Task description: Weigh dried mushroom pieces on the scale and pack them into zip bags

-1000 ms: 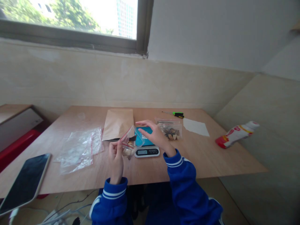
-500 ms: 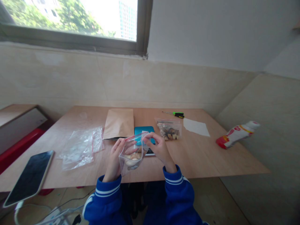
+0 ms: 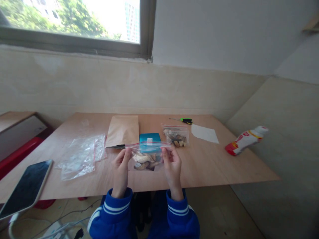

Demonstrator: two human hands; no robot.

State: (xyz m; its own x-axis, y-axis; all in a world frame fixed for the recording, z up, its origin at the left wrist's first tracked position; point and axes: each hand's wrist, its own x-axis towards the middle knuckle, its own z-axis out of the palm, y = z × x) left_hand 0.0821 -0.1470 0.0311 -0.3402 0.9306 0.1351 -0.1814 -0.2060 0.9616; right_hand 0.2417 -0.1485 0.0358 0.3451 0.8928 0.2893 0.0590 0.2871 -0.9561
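A clear zip bag (image 3: 146,158) with a red-lined top hangs stretched level between my two hands, over the front of the table. Pale and brown dried slices lie inside it. My left hand (image 3: 121,166) pinches the bag's upper left corner between thumb and fingers. At the upper right corner, my right hand (image 3: 171,164) grips it the same way, thumb towards me. Just behind the bag sits a blue flat device (image 3: 150,137) with a small white label; the bag covers its lower part.
Behind on the left lies a brown paper bag (image 3: 123,129), with empty clear bags (image 3: 82,154) and a phone (image 3: 26,186) nearer the left edge. Filled zip bags (image 3: 176,135), a screwdriver (image 3: 185,120), white paper (image 3: 205,133) and a red-and-white bottle (image 3: 245,141) are to the right.
My right hand has moved down to the bag's right corner. The bag's top, gaping and tilted before, is now pulled straight and level, its sides drawn together.
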